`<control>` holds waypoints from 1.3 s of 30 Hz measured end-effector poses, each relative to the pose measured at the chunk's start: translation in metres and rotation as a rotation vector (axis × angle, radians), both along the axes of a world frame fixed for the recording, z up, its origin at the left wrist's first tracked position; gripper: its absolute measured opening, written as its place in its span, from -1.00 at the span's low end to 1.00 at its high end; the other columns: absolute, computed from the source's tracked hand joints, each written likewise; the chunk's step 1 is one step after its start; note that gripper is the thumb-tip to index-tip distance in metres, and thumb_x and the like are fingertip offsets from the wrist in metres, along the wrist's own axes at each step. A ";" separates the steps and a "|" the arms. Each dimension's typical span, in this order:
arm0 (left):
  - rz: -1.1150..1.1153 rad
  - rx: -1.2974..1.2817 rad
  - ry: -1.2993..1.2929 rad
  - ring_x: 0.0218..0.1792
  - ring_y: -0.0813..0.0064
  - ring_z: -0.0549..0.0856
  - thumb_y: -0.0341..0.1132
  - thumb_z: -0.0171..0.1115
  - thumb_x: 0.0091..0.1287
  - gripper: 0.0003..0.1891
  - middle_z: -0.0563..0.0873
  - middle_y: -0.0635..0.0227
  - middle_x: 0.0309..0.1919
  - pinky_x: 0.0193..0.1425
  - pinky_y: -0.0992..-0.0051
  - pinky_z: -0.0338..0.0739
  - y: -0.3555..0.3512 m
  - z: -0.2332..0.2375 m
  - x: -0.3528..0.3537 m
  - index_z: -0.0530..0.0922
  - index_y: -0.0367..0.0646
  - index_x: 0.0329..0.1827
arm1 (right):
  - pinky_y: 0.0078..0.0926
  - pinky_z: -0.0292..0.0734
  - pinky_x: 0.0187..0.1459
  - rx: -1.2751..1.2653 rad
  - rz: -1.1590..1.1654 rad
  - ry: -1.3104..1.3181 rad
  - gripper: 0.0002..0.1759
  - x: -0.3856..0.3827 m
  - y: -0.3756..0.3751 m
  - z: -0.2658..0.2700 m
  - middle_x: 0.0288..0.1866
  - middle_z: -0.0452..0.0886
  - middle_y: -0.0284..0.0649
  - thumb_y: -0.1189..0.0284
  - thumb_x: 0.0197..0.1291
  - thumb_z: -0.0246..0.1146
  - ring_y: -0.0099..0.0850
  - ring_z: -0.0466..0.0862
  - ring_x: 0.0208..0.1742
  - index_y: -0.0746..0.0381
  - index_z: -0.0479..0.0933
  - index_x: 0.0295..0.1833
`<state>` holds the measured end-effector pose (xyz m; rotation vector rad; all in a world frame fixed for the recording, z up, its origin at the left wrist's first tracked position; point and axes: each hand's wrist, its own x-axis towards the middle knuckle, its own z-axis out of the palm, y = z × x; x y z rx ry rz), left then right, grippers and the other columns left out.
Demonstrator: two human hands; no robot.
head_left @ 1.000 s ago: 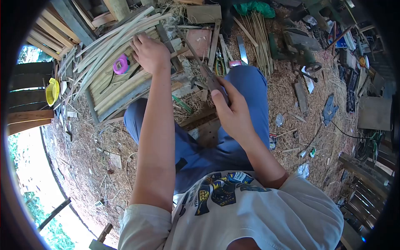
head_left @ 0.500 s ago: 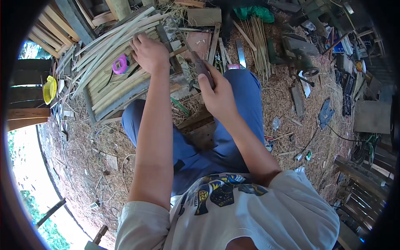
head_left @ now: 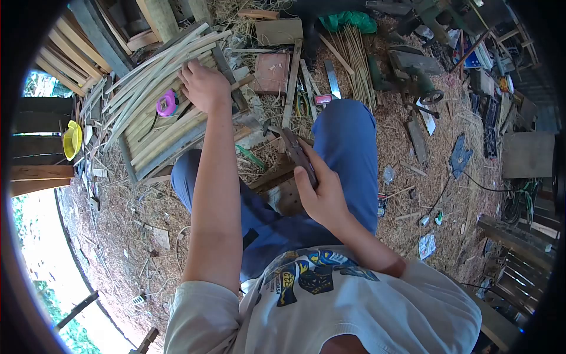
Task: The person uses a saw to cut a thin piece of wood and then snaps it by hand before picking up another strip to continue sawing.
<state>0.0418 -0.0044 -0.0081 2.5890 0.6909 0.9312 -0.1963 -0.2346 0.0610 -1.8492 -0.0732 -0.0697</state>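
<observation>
My left hand (head_left: 204, 87) rests on the pale wooden strips (head_left: 154, 76), its fingers bent over their right part; whether a strip is gripped is hidden. The strips lie across a framed slatted panel (head_left: 168, 138). My right hand (head_left: 321, 192) is closed around the dark handle of a tool (head_left: 299, 154), held above my lap between the knees. A pink tape measure (head_left: 167, 104) lies on the strips, left of my left hand. Near the tool's tip, a hammer head (head_left: 270, 127) shows beside the panel.
Thin sticks (head_left: 356, 65) lie beyond my right knee, partly under green plastic (head_left: 348, 21). A metal ruler (head_left: 332, 79), a reddish board (head_left: 272, 73) and pliers lie ahead. A yellow bowl (head_left: 72, 140) is at left, a dark machine (head_left: 421, 76) at right. Shavings cover the ground.
My right hand has drawn the tool back from the strips, down and toward my body. My left hand remains at the strips. The view has shifted slightly.
</observation>
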 end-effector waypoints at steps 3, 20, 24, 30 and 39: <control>-0.003 -0.006 0.042 0.61 0.00 0.47 -0.32 0.14 0.57 -0.68 0.60 0.04 0.51 0.56 -0.07 0.45 0.000 -0.003 -0.004 0.63 -0.14 0.31 | -0.21 0.69 0.07 0.008 0.024 0.066 -0.37 0.033 0.011 -0.006 0.02 0.80 0.20 0.31 0.56 0.24 0.11 0.86 0.00 0.43 0.41 0.59; 0.005 -0.024 0.057 0.58 0.01 0.50 -0.30 0.12 0.61 -0.70 0.61 0.05 0.50 0.55 -0.02 0.47 -0.003 0.010 -0.002 0.63 -0.18 0.28 | -0.17 0.70 -0.07 0.012 -0.004 0.035 -0.43 0.002 -0.007 0.000 -0.15 0.80 0.16 0.32 0.54 0.26 0.01 0.88 -0.15 0.39 0.50 0.53; -0.005 0.000 0.055 0.57 0.01 0.52 -0.31 0.13 0.59 -0.69 0.62 0.06 0.50 0.55 -0.02 0.47 0.002 -0.003 -0.003 0.63 -0.18 0.28 | -0.14 0.71 -0.05 0.055 0.016 0.080 -0.43 0.047 0.011 -0.006 -0.13 0.81 0.18 0.31 0.55 0.25 0.05 0.87 -0.16 0.38 0.50 0.54; 0.004 0.003 0.062 0.48 0.00 0.59 -0.28 0.11 0.59 -0.69 0.67 0.04 0.39 0.47 -0.02 0.52 -0.002 0.008 -0.001 0.63 -0.18 0.27 | -0.07 0.71 -0.08 0.074 0.019 0.126 -0.37 -0.015 -0.008 0.009 -0.14 0.79 0.24 0.34 0.53 0.25 0.16 0.85 -0.15 0.37 0.41 0.60; -0.017 -0.018 0.066 0.49 0.01 0.58 -0.30 0.10 0.59 -0.69 0.66 0.06 0.40 0.50 0.03 0.51 -0.003 0.007 -0.007 0.63 -0.22 0.25 | -0.13 0.70 -0.11 0.059 0.006 0.091 -0.41 0.000 -0.006 0.003 -0.19 0.78 0.23 0.31 0.52 0.26 0.15 0.85 -0.18 0.35 0.47 0.55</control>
